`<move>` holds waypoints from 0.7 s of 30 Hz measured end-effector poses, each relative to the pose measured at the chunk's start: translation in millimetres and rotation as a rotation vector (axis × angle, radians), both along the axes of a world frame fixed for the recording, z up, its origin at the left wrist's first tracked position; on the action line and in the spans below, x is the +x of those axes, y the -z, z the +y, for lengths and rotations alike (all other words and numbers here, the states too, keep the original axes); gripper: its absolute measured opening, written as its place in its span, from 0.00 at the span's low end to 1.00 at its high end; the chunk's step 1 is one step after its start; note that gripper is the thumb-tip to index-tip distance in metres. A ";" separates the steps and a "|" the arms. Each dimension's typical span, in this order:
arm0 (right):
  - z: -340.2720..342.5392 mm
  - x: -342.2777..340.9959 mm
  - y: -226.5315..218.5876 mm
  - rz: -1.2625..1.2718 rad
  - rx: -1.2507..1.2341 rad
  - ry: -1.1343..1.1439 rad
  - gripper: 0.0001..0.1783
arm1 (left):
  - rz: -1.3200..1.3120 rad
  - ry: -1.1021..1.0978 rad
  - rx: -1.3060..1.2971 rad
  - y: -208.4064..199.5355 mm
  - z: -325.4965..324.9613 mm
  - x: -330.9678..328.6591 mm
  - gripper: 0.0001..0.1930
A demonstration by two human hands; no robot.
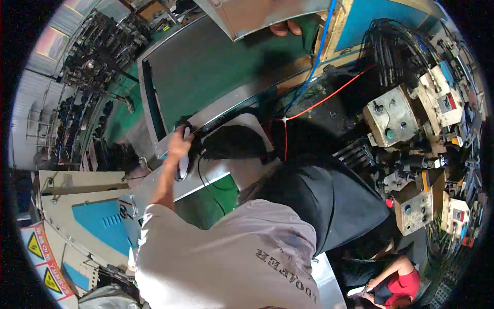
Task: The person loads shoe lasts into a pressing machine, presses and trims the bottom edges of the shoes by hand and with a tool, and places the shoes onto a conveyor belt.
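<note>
"Which step is in hand?"

"Handling, by the look of it. The left hand (178, 147) reaches out at full stretch and has hold of a dark oblong object (183, 167) with a pale face. What kind of thing it is cannot be told."

"How is the grip?"

"Closed, it seems: fingers bent around the middle, with the object showing above and below them. How tightly cannot be told. The right hand is out of view."

"And where is the object?"

"Near the corner of the pale metal frame (221, 109), left of the black shorts (334, 201). Whether it touches the frame is unclear."

"What does the next move call for?"

"Probably a steady wrist and care around the thin dark cable (201, 177) just beside it; whether the two join cannot be made out. The seated co-worker in red (404, 283) is well apart, so the reach looks unobstructed there."
</note>
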State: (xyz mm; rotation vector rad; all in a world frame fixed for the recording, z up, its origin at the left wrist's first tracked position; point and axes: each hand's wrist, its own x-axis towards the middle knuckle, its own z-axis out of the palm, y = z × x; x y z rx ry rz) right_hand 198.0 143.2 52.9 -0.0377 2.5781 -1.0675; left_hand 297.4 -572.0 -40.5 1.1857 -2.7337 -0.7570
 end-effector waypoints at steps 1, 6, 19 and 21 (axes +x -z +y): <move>-4.6 17.4 10.6 -0.062 0.022 -0.032 0.22 | -0.018 -0.089 0.216 -7.8 -18.5 13.4 0.38; 13.2 79.6 75.1 -0.330 0.020 -0.225 0.22 | -0.256 -0.298 0.253 143.5 -156.6 153.3 0.64; 44.8 78.9 57.6 -0.350 -0.132 0.047 0.13 | 0.480 -0.388 1.119 -52.6 8.9 -38.8 0.18; 17.1 46.3 37.6 -0.257 0.279 -0.073 0.15 | 0.495 -0.270 1.203 -73.5 40.2 -88.3 0.18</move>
